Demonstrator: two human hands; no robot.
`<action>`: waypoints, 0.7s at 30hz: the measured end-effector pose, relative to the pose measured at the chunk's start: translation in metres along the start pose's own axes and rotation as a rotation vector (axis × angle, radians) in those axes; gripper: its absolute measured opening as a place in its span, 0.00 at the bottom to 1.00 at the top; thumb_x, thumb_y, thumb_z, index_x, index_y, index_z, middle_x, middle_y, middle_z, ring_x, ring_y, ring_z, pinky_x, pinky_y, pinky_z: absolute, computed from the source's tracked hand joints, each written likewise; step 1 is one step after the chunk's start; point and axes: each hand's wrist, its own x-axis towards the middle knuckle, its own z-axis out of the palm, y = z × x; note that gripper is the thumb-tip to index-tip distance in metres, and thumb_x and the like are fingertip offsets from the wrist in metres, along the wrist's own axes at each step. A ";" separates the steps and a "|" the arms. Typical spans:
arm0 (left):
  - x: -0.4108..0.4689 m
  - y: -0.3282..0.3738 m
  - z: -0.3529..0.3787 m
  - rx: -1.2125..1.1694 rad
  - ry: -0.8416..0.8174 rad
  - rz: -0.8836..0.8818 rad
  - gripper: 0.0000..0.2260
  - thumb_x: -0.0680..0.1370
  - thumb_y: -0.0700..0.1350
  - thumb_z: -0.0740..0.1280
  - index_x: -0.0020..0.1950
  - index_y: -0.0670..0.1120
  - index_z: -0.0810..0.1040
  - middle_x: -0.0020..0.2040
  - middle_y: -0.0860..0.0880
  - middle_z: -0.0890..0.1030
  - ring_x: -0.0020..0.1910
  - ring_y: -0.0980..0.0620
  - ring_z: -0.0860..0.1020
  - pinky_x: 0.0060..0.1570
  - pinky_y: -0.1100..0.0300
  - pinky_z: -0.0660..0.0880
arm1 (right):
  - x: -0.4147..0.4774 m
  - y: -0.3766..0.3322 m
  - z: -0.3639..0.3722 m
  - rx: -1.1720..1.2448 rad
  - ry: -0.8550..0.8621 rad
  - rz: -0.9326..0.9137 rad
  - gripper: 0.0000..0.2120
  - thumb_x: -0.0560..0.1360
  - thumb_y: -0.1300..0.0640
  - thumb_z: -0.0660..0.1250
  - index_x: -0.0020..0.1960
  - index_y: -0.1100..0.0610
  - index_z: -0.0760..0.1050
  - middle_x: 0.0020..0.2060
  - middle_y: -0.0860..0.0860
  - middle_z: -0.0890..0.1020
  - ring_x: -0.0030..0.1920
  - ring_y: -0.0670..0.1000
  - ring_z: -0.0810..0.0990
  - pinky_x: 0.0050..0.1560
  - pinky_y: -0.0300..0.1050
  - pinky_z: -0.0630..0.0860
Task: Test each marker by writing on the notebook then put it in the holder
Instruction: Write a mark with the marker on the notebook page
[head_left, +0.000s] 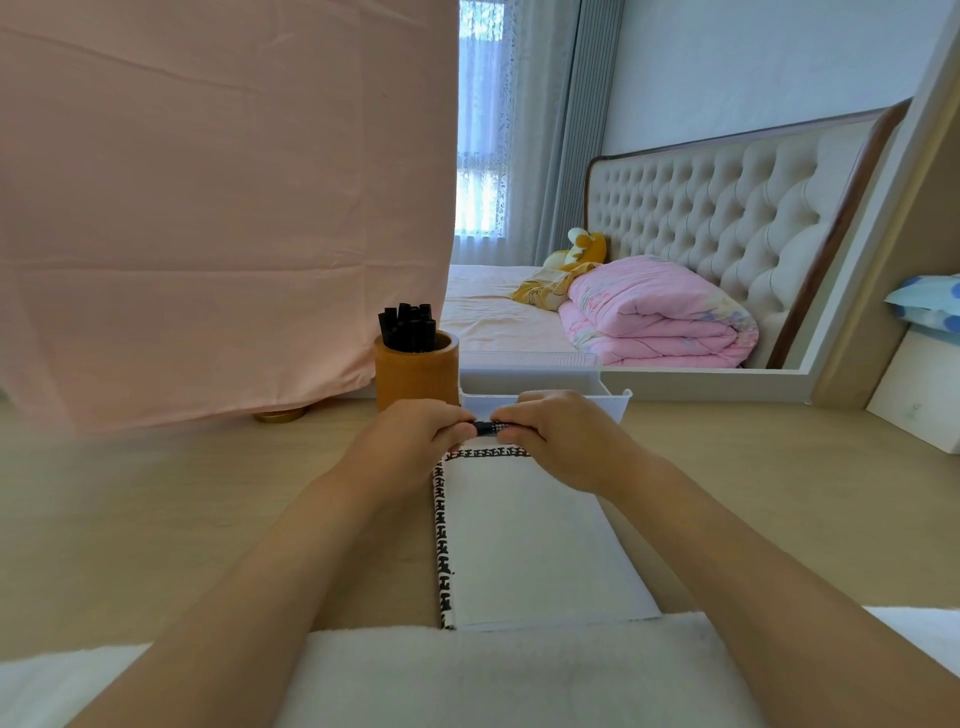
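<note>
Most of the marker (488, 427) is hidden inside the two hands; only a short dark stretch is seen between them, just above the centre of the frame. Which end carries the cap cannot be made out. Its long axis is laid nearly level, running left to right across the frame, over the top edge of the notebook (519, 535).

The left hand (415, 436) is curled around one end and the right hand (556, 431) around the other.

The notebook lies on the tabletop (156, 519), its patterned top border partly covered by the hands and its bottom edge cut off by a white cloth (493, 670). A white tray (613, 400) is half hidden behind the hands. Left of it, the holder (415, 379) is seen with black markers (408, 327) standing in it.
</note>
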 end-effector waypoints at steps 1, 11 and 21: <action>0.000 0.000 -0.001 0.043 0.012 0.045 0.09 0.82 0.49 0.63 0.52 0.52 0.83 0.42 0.55 0.80 0.42 0.57 0.75 0.41 0.52 0.75 | 0.000 -0.001 0.000 0.050 -0.041 0.050 0.13 0.82 0.50 0.61 0.42 0.50 0.79 0.32 0.43 0.75 0.34 0.46 0.73 0.37 0.43 0.71; -0.009 -0.035 -0.004 0.176 0.060 -0.185 0.11 0.81 0.53 0.64 0.61 0.56 0.81 0.54 0.56 0.76 0.51 0.56 0.74 0.50 0.58 0.73 | -0.009 0.006 -0.011 0.455 -0.069 0.351 0.17 0.82 0.57 0.62 0.36 0.51 0.80 0.29 0.47 0.75 0.30 0.43 0.69 0.36 0.39 0.68; -0.013 -0.043 0.009 0.206 0.017 -0.342 0.10 0.80 0.55 0.62 0.56 0.60 0.81 0.55 0.58 0.81 0.54 0.55 0.73 0.49 0.56 0.73 | -0.005 -0.004 -0.028 0.813 -0.003 0.363 0.11 0.82 0.66 0.59 0.50 0.53 0.76 0.40 0.53 0.80 0.27 0.51 0.75 0.27 0.43 0.73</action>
